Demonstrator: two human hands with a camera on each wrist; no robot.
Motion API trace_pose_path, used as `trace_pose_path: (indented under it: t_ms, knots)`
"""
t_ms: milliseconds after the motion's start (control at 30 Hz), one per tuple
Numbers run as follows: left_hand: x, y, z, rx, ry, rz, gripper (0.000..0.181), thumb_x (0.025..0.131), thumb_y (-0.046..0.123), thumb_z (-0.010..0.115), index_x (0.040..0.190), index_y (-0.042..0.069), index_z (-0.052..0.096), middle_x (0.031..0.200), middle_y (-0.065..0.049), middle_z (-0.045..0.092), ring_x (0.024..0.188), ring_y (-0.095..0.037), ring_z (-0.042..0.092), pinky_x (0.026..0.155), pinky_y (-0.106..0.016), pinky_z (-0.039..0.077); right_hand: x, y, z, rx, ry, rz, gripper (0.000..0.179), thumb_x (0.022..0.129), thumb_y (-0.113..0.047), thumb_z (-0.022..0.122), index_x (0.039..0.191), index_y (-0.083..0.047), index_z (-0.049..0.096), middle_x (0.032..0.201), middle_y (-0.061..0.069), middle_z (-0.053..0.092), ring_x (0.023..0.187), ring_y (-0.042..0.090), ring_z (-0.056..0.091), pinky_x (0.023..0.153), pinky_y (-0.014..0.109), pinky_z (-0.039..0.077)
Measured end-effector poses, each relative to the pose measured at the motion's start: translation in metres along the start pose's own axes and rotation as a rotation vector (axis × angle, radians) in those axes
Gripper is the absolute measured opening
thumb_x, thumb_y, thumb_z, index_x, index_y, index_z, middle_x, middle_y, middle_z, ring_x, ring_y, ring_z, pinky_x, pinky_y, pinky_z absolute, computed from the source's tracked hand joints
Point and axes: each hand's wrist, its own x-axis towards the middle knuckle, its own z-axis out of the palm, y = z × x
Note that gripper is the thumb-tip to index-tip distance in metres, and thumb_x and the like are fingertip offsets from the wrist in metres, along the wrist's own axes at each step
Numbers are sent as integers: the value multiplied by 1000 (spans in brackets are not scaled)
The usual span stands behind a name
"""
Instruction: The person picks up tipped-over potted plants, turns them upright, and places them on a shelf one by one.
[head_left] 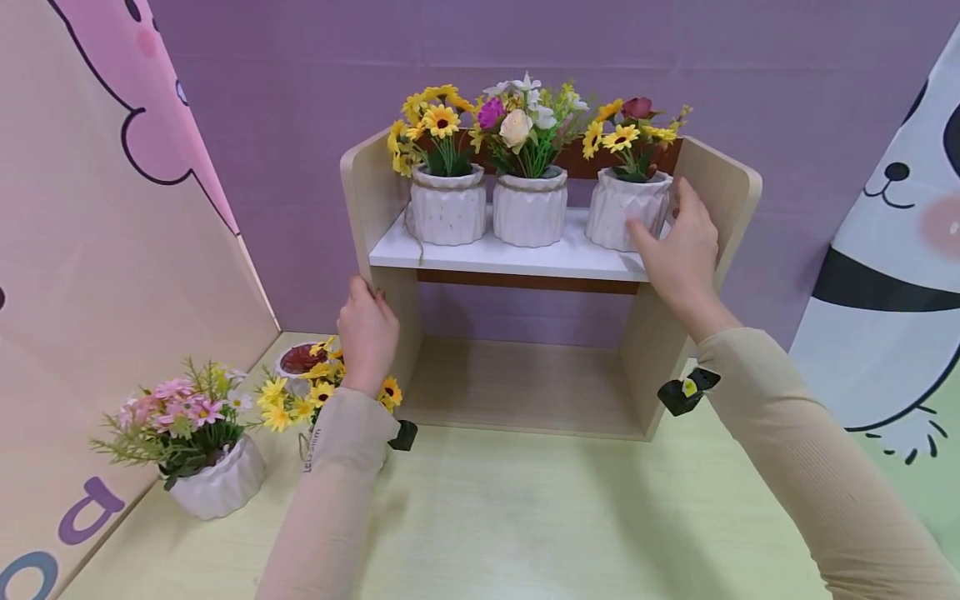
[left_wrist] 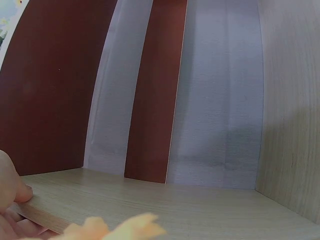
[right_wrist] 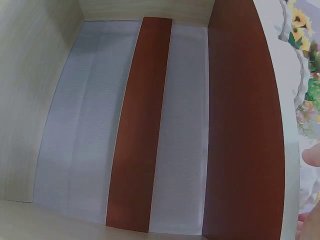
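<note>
A small wooden shelf unit (head_left: 738, 171) has a white upper board (head_left: 517, 263) bearing three white pots of artificial flowers. The left pot (head_left: 450, 212) carries yellow sunflowers, and the middle pot (head_left: 529, 212) mixed blooms. My right hand (head_left: 686, 250) holds the right pot (head_left: 618, 212), thumb at its front and fingers at its right side, close to the side panel. Lower down, my left hand (head_left: 369, 337) grips the front edge of the unit's left side panel (left_wrist: 120, 205). The left wrist view shows thumb and fingers on opposite faces of that panel.
On the table (head_left: 510, 517) at left stands a tilted white pot (head_left: 225, 483) with pink flowers. Yellow flowers (head_left: 300, 404) are partly hidden behind my left forearm, near a white pot with reddish-brown contents (head_left: 302, 360). A cartoon-printed partition (head_left: 120, 275) borders the left side.
</note>
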Motion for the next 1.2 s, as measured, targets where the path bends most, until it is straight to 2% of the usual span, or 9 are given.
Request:
trace_pose_path:
  t_ms: [200,367,467,600,733,900,1033,1133,1200]
  knots:
    - [-2,1,-1,0,4,6,24,96,13,42,113,-3,41,103,-26,58,92,-42,60,77,-48,52,-11,8,-4,29,63,-83,60,86,-24,58,136,1,35,134,19,44,119,32,49,96,42,43]
    - [-2,3,-2,2,3,15,24,96,14,41,113,-3,41,103,-26,58,92,-42,60,75,-49,52,-21,14,-9,70,164,-144,46,84,-17,61,125,1,48,123,17,53,111,27,54,90,40,47]
    - [-1,3,-2,5,1,18,24,96,14,41,113,-4,41,105,-27,58,93,-42,60,76,-49,51,-29,17,-11,77,228,-184,36,84,-14,61,116,1,54,112,15,59,99,24,60,84,28,51]
    - [-1,2,-4,5,-15,8,26,96,15,41,115,-3,41,108,-25,57,96,-41,60,78,-48,51,-38,23,-13,89,326,-235,23,84,-10,60,104,1,59,91,15,61,76,17,58,69,7,42]
    - [-2,1,-6,6,-24,1,26,96,16,43,114,-2,42,109,-24,57,97,-40,60,79,-48,51,-46,32,-15,98,403,-226,17,82,-7,61,96,3,60,77,15,52,66,4,41,63,10,31]
    - [-5,0,-8,-20,-5,17,29,94,15,46,117,-2,43,111,-24,57,97,-40,59,79,-50,50,-55,44,-16,70,394,-162,26,81,-8,61,103,4,52,83,5,41,71,-2,33,64,14,29]
    - [-10,0,-12,-33,-14,13,32,93,15,47,121,-1,43,115,-23,57,100,-39,58,81,-49,50,-60,51,-15,61,387,-135,33,83,-5,56,113,4,46,97,10,42,77,2,36,67,12,34]
    - [-12,0,-17,-20,-22,27,32,93,14,48,121,-1,44,116,-23,57,99,-38,59,80,-48,51,-63,55,-14,64,385,-132,38,83,-2,53,120,2,44,109,18,43,83,9,42,72,13,37]
    - [-13,-1,-20,-6,-26,44,32,93,13,48,121,-2,44,115,-23,58,96,-38,60,78,-46,52,-64,58,-13,62,367,-119,43,83,-2,53,124,-2,42,113,18,43,88,15,46,73,13,38]
